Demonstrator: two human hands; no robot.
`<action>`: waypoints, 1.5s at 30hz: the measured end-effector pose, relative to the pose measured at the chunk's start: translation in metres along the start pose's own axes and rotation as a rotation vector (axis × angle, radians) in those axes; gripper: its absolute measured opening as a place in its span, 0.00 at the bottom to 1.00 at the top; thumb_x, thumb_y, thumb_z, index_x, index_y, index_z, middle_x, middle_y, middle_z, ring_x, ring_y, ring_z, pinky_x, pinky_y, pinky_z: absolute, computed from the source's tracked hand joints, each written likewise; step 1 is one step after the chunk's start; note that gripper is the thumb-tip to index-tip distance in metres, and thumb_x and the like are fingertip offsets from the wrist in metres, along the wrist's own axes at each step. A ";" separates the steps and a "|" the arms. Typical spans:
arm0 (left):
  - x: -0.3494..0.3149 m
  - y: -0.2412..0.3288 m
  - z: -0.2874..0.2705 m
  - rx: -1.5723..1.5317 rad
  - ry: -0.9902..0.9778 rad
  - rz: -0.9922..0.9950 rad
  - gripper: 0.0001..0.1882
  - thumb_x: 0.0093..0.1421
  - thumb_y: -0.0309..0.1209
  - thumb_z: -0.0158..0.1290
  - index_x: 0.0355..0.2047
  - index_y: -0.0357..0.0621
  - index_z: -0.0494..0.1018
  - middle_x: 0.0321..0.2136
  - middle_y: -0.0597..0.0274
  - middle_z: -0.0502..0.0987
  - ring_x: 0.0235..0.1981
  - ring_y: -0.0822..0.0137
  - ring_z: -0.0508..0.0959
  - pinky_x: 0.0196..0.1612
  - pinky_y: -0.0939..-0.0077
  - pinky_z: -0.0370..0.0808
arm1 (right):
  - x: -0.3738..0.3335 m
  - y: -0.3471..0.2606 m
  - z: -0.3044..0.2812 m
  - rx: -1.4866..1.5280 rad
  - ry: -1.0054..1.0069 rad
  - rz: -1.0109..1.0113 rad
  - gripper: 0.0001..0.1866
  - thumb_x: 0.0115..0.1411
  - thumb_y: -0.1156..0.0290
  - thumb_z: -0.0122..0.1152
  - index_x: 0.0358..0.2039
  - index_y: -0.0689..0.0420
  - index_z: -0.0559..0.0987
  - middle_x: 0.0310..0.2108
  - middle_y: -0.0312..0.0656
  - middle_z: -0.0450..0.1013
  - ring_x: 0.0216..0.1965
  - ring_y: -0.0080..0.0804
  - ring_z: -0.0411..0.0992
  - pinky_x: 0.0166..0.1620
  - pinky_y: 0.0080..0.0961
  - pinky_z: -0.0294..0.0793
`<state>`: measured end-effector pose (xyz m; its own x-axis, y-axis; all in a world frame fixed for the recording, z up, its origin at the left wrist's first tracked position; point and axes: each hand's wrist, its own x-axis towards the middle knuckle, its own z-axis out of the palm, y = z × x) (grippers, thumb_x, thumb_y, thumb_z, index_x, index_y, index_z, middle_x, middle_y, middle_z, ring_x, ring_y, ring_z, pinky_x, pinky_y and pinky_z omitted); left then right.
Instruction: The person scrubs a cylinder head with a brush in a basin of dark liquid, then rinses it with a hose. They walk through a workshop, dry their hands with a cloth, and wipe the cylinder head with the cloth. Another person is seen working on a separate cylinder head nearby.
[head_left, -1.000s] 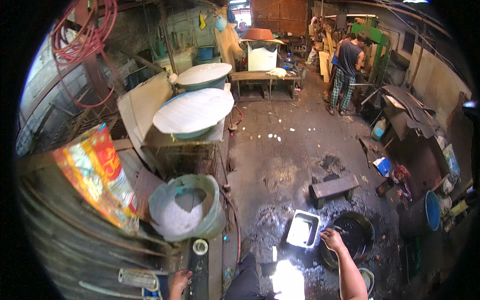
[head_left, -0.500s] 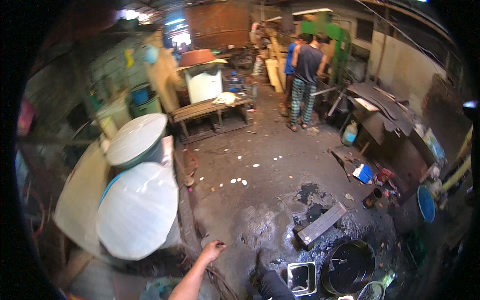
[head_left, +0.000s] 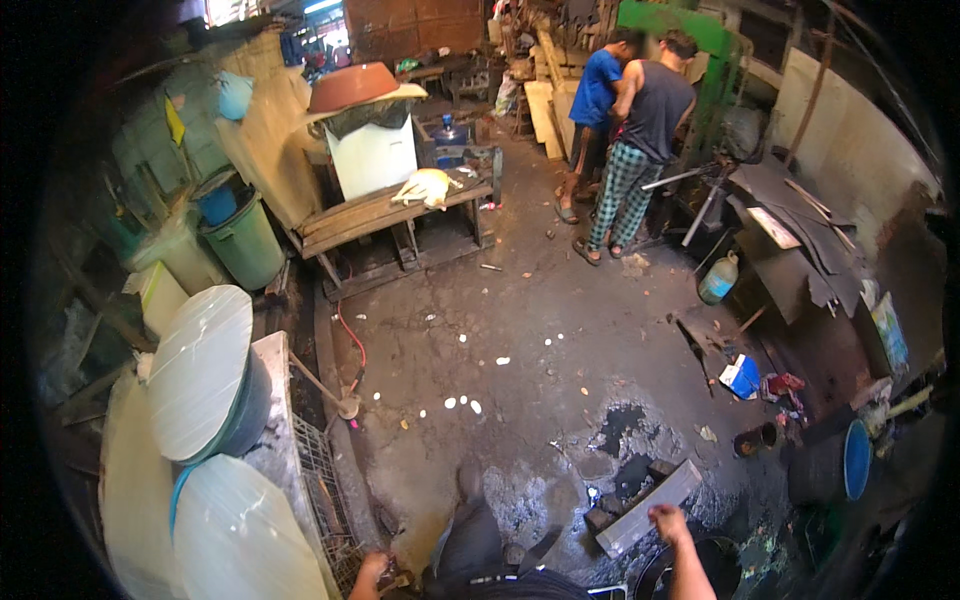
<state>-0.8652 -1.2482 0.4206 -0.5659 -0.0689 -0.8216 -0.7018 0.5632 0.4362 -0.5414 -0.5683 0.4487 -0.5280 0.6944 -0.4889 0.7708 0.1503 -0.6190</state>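
Observation:
My left hand [head_left: 374, 566] hangs low at the bottom edge, beside the wire-sided stand; blur and the frame edge hide most of its fingers. Out to the right, my right hand [head_left: 667, 519] is held over the wet floor with fingers curled in, and nothing shows in it. Under that hand lies a grey rectangular block or plank [head_left: 650, 508]. Below the hand is a round black pan [head_left: 722, 560], partly covered by my forearm. My legs in dark trousers [head_left: 470, 545] show between the hands, one foot forward.
Two people [head_left: 625, 140] stand at a green machine [head_left: 688, 40] ahead. Left are covered tubs [head_left: 205, 370] on a wire-sided stand [head_left: 318, 470] and a wooden bench [head_left: 400, 222] with a light-coloured animal lying on it. A blue-rimmed drum [head_left: 856, 460] and dark sheets [head_left: 800, 225] line the right.
The view has shifted forward and tilted, so the bench and people look nearer. My right hand has come into view; my left hand has dropped toward the bottom edge. The square metal tin is mostly out of view.

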 end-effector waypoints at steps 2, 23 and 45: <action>0.052 0.031 -0.001 0.000 -0.072 -0.096 0.17 0.59 0.39 0.53 0.25 0.35 0.76 0.16 0.52 0.72 0.17 0.56 0.71 0.23 0.58 0.69 | 0.075 -0.084 -0.016 0.022 0.070 0.037 0.13 0.58 0.63 0.62 0.34 0.61 0.80 0.29 0.43 0.78 0.31 0.32 0.74 0.38 0.29 0.72; 0.374 1.002 0.120 0.197 -0.040 0.501 0.12 0.59 0.33 0.57 0.37 0.35 0.75 0.23 0.64 0.75 0.20 0.73 0.70 0.23 0.75 0.67 | 0.558 -0.263 0.028 -0.885 0.077 -0.774 0.14 0.54 0.65 0.50 0.35 0.53 0.82 0.38 0.48 0.78 0.41 0.44 0.76 0.47 0.38 0.73; 0.502 1.738 0.252 0.031 -0.401 0.793 0.14 0.61 0.33 0.55 0.43 0.37 0.74 0.30 0.66 0.77 0.29 0.76 0.73 0.32 0.80 0.70 | 1.267 -1.239 -0.035 0.744 -0.226 -0.238 0.12 0.64 0.66 0.54 0.42 0.60 0.77 0.32 0.36 0.76 0.31 0.21 0.73 0.34 0.19 0.71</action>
<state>-2.2605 -0.0967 0.6737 -0.6827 0.6410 -0.3506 -0.1521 0.3447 0.9263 -2.1533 0.1501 0.6181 -0.7685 0.5321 -0.3554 0.2320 -0.2859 -0.9297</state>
